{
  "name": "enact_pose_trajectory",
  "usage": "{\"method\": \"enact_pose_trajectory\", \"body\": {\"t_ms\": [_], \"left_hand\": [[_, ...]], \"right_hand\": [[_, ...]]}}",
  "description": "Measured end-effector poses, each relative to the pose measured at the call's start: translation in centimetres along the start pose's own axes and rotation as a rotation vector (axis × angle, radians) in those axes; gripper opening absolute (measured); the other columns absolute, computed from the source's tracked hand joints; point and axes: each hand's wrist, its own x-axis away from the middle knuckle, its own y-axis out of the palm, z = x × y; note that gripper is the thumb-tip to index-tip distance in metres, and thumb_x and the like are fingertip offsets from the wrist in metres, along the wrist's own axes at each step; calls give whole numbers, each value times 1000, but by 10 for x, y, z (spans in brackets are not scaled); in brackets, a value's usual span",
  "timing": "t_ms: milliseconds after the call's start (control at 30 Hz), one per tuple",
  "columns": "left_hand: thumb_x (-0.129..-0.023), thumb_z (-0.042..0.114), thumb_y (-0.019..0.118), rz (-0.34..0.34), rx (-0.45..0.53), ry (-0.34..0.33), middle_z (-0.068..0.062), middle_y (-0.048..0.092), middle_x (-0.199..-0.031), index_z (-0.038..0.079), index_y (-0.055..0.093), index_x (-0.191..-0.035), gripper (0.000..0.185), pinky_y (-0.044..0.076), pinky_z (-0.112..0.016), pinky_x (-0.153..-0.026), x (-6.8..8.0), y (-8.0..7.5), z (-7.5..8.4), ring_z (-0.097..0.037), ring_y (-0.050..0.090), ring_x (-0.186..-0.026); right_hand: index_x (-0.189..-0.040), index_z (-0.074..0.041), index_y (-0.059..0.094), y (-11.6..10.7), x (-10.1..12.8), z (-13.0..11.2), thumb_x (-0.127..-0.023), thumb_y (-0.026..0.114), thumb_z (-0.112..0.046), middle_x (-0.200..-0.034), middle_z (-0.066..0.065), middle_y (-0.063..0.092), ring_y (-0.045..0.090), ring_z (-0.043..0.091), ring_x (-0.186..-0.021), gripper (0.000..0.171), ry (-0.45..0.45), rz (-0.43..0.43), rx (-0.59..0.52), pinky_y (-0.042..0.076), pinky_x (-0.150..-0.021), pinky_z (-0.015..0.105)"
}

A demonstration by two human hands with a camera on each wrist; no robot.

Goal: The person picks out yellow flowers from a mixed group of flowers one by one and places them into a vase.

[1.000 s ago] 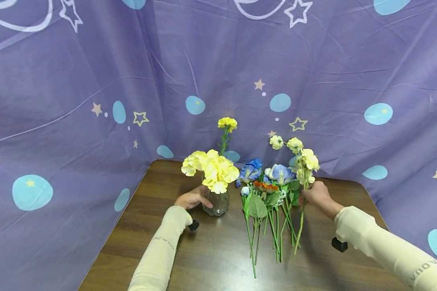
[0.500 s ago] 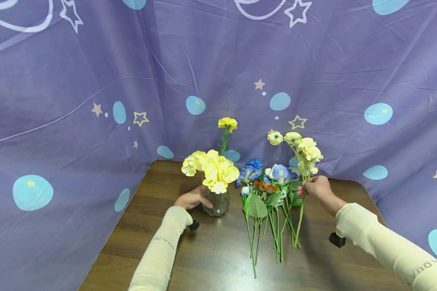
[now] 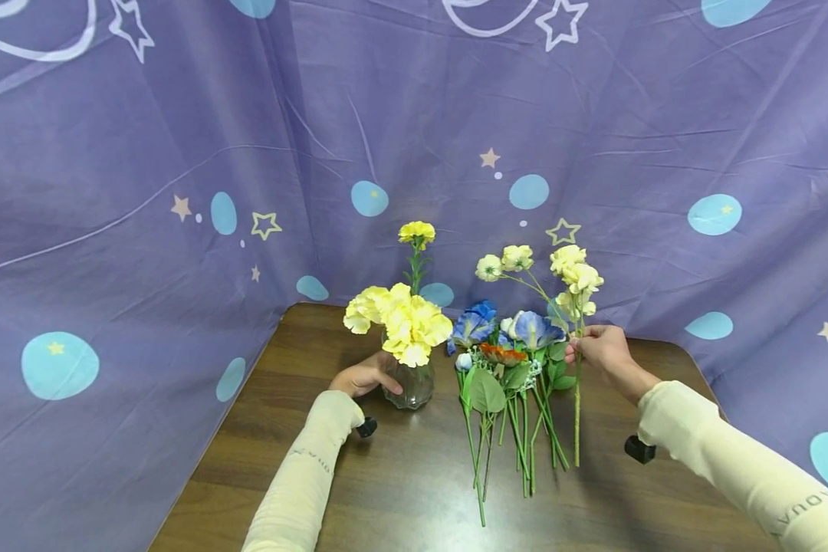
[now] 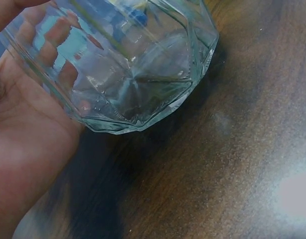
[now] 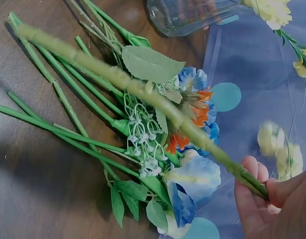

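My left hand (image 3: 363, 377) grips the faceted glass vase (image 3: 408, 383) that stands on the wooden table (image 3: 386, 475); the left wrist view shows its fingers curled round the vase (image 4: 128, 69). Yellow carnations (image 3: 403, 322) fill the vase. My right hand (image 3: 602, 349) pinches the stem of a pale yellow flower spray (image 3: 571, 280) and holds it upright, its lower end just above the table. In the right wrist view the stem (image 5: 138, 92) runs from my right hand (image 5: 272, 209) across the lying flowers.
A bunch of blue and orange flowers (image 3: 507, 345) with green stems lies on the table between the vase and my right hand. A purple star-patterned cloth (image 3: 179, 153) hangs close behind and on both sides of the table.
My right hand has lifted the pale yellow spray off the table and turned it upright, shifting its blooms up and left. The left hand has stayed on the vase.
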Motion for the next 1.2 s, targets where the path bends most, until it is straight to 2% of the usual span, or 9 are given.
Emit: {"method": "enact_pose_trajectory", "body": {"t_ms": [200, 367, 600, 733, 1000, 1067, 1200], "left_hand": [[-70, -8, 74, 2, 11, 11, -23, 21, -167, -9, 35, -151, 90, 5, -59, -127, 0, 2, 1, -41, 9, -156], [-70, -8, 74, 0, 10, 13, -24, 23, -167, -10, 36, -151, 89, 5, -59, -127, -1, 2, 3, -41, 10, -156], [-70, -8, 75, 1, 0, 8, -24, 20, -167, -9, 34, -152, 92, 6, -60, -127, -1, 2, 5, -42, 9, -156], [-70, -8, 74, -5, 6, 12, -23, 23, -167, -8, 34, -152, 91, 7, -59, -127, -2, 1, 5, -40, 11, -156], [-71, -8, 74, -16, 15, 28, -21, 23, -167, -7, 33, -153, 92, 5, -59, -128, -1, 2, 2, -39, 11, -157], [-71, -9, 74, -21, 14, 39, -20, 23, -168, -7, 34, -153, 92, 5, -58, -128, -2, 1, 1, -38, 11, -157], [-70, -8, 74, -21, 7, 39, -19, 19, -169, -7, 33, -154, 94, 2, -58, -128, -3, -1, -3, -37, 6, -158]], "right_hand": [[-96, 13, 55, 6, 0, 1, -96, 51, 13, -68, -4, 64, 66, 8, -56, 4, -31, 46, -34, 63, -62, 28], [-104, 14, 53, 9, 1, -5, -96, 51, 13, -62, -4, 66, 65, 7, -54, 9, -105, 86, -107, 61, -57, 25], [-95, 4, 56, 12, 0, -15, -96, 52, 13, -62, -4, 68, 67, 6, -56, 9, -195, 84, -195, 61, -59, 24], [-94, 7, 56, 14, 0, -16, -96, 52, 13, -61, -5, 68, 67, 5, -56, 8, -216, 74, -225, 62, -60, 24], [-84, -1, 61, 17, 1, -16, -96, 52, 13, -61, -2, 69, 68, 8, -58, 21, -203, 61, -306, 62, -61, 24], [-85, 0, 63, 17, 2, -17, -97, 52, 13, -62, -1, 69, 68, 9, -58, 20, -198, 55, -324, 61, -61, 24], [-85, -5, 65, 16, 4, -19, -99, 51, 10, -65, -1, 71, 70, 9, -61, 25, -179, 39, -347, 62, -63, 25]]}}
